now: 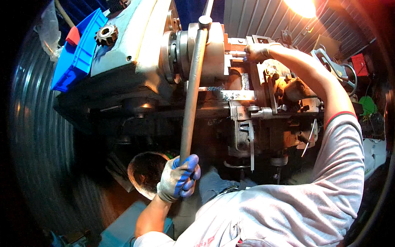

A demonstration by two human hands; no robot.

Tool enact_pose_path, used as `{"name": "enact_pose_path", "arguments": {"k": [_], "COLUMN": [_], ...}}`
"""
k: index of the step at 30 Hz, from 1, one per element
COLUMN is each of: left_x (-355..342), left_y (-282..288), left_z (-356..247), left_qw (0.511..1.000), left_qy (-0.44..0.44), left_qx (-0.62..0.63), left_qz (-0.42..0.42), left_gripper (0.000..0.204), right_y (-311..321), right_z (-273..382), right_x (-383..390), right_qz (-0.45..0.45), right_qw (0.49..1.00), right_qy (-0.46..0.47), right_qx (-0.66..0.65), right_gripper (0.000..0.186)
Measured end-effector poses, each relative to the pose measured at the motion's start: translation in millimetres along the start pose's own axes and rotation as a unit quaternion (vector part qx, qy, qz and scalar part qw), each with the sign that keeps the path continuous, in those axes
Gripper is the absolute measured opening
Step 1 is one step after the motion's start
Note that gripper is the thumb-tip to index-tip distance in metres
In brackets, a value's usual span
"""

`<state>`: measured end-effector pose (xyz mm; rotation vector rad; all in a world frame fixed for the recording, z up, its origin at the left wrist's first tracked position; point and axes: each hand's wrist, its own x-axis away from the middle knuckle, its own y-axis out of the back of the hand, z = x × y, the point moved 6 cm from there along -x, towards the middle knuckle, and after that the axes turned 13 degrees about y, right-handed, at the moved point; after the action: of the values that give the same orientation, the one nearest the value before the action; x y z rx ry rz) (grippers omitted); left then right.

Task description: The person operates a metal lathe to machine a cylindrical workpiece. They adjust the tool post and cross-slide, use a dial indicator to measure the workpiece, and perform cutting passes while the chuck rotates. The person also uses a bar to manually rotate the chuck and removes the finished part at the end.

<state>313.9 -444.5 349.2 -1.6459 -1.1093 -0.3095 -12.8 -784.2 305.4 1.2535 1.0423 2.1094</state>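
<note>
My left hand (179, 178), in a grey and blue work glove, is wrapped round the lower end of a long steel bar (192, 94). The bar slants up across the lathe chuck (212, 49) and passes the round head of a chuck key (204, 22) at the chuck's top edge. At the chuck's right face, my gloved right hand (258, 52) is closed round the outer end of a short shiny metal rod (236, 54). The rod's other end lies between the chuck jaws (227, 61). My right fingers are partly hidden.
The lathe headstock (127, 45) carries a toothed milling cutter (106, 35) beside a blue plastic bin (78, 51). Right of the chuck stands the carriage (284, 88) with levers. A round bucket (142, 173) stands below my left side. A bright lamp (302, 6) hangs above.
</note>
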Motion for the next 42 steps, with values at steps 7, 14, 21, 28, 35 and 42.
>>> {"name": "enact_pose_path", "arguments": {"k": [7, 14, 21, 28, 35, 42], "left_x": [-5.7, -9.6, -20.8, -15.7, -101.1, -96.8], "left_y": [-18.0, -7.0, -12.9, -51.9, -204.7, -269.4], "left_z": [22.9, 29.6, 17.9, 16.4, 42.9, -42.0], "left_qw": [0.997, 0.998, 0.983, 0.954, 0.973, 0.948], "left_qy": [0.010, 0.065, 0.071, 0.012, -0.065, -0.201], "left_qx": [0.067, 0.003, 0.104, 0.254, 0.211, 0.118], "left_qz": [0.037, 0.020, 0.137, 0.159, 0.067, 0.215], "left_gripper": [0.026, 0.021, 0.033, 0.014, 0.021, 0.030], "right_y": [0.6, -10.1, 0.6, -2.4, -7.0, -4.8], "right_z": [14.5, -27.5, 0.9, -7.6, -1.7, -20.2], "right_x": [-16.2, -36.8, -17.7, -40.1, -30.8, 1.0], "right_qz": [-0.027, -0.034, 0.028, -0.010, 0.026, -0.039], "right_qw": [0.997, 0.992, 0.994, 0.989, 0.966, 0.991], "right_qy": [0.049, 0.070, 0.037, 0.086, 0.210, 0.105], "right_qx": [-0.048, 0.096, 0.094, 0.120, 0.148, 0.072], "right_gripper": [0.023, 0.033, 0.034, 0.034, 0.041, 0.049]}}
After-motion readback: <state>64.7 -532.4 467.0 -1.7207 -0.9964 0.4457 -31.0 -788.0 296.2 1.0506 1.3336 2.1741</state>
